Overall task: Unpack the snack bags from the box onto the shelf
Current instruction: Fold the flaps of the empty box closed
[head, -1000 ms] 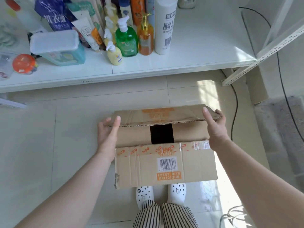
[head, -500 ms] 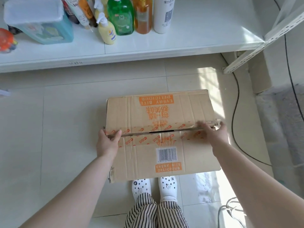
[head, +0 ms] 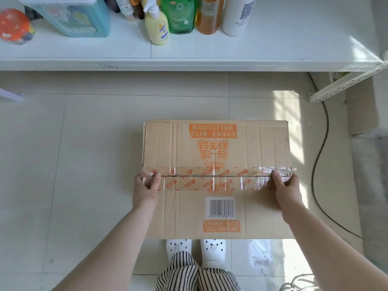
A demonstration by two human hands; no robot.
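Both arms reach forward and down from the lower corners of the view, forearms bare, converging on one cardboard box (head: 216,179) that sits on the tiled floor (head: 84,164). The left hand (head: 146,186) rests at the left end of the seam between the two top flaps, which lie flat and meet in the middle; its fingers curl down onto the printed clear tape (head: 210,177) and the flap edge there. The right hand (head: 284,185) mirrors it at the right end of the seam, fingers bent over crinkled tape at the box's corner. Whether either hand truly pinches the tape or only presses on it cannot be told. Between the hands runs the seam; nearer than them, one barcode label and two white clogs (head: 196,248). Beyond the hands stands one white shelf (head: 273,49), holding one teal tub (head: 71,17), one orange ball-like item (head: 14,26) and several bottles (head: 182,15).
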